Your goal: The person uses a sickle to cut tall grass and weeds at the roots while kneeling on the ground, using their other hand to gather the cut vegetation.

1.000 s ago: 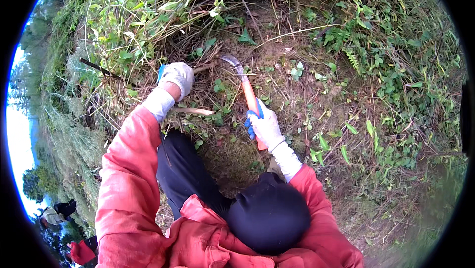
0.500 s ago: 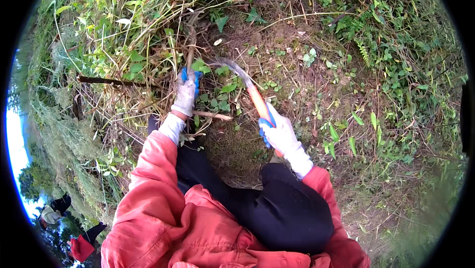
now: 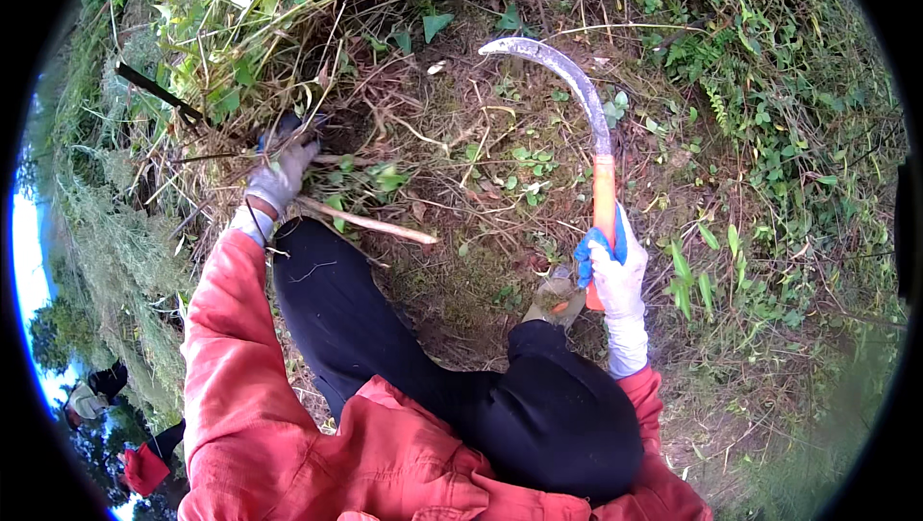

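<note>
While in right grip [image 3: 617, 273], sickle [image 3: 603, 180] blade-forward.

Through the head view, I have the right hand [image 3: 618, 266] between three and four o'clock, gloved fingers wrapped round the orange handle [image 3: 604, 196] of a sickle [image 3: 597, 122], whose blade rises past one and curls to its tip just after twelve. Near ten, I see the left hand [image 3: 279, 175] among tangled stems [image 3: 207, 158], fingers partly hidden, a pale stick [image 3: 370, 221] just beside it pointing inward. Dark trouser legs [image 3: 567, 415] spread between five and eight, with a shoe [image 3: 556, 300] at four.
</note>
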Motion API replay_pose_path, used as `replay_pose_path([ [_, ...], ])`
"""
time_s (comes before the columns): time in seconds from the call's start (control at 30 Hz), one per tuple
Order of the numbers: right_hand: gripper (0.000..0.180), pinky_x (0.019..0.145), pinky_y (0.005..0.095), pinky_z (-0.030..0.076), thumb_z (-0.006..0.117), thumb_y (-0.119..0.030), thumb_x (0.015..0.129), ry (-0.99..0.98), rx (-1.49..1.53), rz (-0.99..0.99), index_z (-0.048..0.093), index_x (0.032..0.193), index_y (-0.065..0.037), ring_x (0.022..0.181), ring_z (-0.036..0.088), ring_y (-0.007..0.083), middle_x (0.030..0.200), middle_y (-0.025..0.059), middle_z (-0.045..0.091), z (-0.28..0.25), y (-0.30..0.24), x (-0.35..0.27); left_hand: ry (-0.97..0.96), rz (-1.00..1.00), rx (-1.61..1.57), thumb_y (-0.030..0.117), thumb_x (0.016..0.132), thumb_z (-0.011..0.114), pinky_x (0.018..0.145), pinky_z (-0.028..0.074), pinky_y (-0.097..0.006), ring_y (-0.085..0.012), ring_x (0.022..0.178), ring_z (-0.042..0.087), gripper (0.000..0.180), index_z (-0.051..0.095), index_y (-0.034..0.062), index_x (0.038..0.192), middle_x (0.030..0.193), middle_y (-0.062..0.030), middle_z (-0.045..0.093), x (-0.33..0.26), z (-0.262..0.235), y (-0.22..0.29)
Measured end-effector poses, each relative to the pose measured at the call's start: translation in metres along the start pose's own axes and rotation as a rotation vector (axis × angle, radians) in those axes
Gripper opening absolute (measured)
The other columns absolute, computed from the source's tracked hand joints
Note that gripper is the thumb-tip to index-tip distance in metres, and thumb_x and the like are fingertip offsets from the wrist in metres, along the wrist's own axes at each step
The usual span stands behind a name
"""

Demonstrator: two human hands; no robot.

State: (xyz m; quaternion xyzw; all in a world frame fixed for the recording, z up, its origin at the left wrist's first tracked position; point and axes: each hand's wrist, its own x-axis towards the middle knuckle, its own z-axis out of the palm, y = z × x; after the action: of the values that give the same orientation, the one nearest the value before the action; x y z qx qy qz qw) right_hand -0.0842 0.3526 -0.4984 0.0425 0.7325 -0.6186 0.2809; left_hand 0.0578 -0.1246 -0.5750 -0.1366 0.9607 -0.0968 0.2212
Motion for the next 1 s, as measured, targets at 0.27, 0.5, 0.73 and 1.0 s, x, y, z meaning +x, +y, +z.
replay_pose_path([
  [0.27, 0.055, 0.044, 0.0227, 0.043, 0.055, -0.001, 0.086, -0.027, -0.003, 0.085, 0.038, 0.138, -0.006, 0.052, 0.05, 0.0061, 0.07, 0.0014, 0.056, 0.005, 0.015, -0.008, -0.219, -0.116, 0.405, 0.011, 0.083, 0.053, 0.096, 0.039, -0.042, -0.0337, 0.104, 0.059, 0.047, 0.046, 0.0138, 0.129, 0.112, -0.0185, 0.061, -0.051, -0.08, -0.134],
  [0.5, 0.06, 0.046, 0.0234, 0.045, 0.055, -0.001, 0.083, -0.056, 0.008, 0.009, 0.036, 0.14, -0.007, 0.054, 0.052, 0.0075, 0.072, 0.0025, 0.058, 0.009, 0.004, -0.009, -0.308, 0.226, -0.033, 0.017, 0.075, 0.059, 0.076, 0.05, -0.042, -0.0325, 0.088, 0.061, 0.03, 0.064, 0.0107, 0.104, 0.096, -0.0135, 0.062, -0.061, -0.128, 0.032],
  [0.73, 0.056, 0.044, 0.0225, 0.044, 0.053, -0.002, 0.085, 0.039, 0.02, 0.01, 0.038, 0.138, -0.008, 0.051, 0.05, 0.007, 0.071, 0.0032, 0.056, 0.001, 0.017, -0.009, 0.2, 0.6, -0.406, 0.031, 0.076, 0.068, 0.094, 0.044, -0.041, -0.036, 0.12, 0.045, 0.069, 0.04, 0.006, 0.133, 0.132, -0.0176, 0.046, -0.027, -0.164, 0.171],
  [1.0, 0.059, 0.044, 0.0224, 0.045, 0.051, 0.0, 0.084, -0.011, 0.039, 0.093, 0.034, 0.141, -0.009, 0.054, 0.052, 0.007, 0.078, 0.0036, 0.056, -0.005, 0.015, -0.013, 0.031, 0.158, 0.692, 0.011, 0.085, 0.05, 0.069, 0.045, -0.031, -0.0206, 0.092, 0.059, 0.054, 0.037, 0.0145, 0.137, 0.115, -0.0055, 0.056, 0.073, -0.031, 0.041],
])
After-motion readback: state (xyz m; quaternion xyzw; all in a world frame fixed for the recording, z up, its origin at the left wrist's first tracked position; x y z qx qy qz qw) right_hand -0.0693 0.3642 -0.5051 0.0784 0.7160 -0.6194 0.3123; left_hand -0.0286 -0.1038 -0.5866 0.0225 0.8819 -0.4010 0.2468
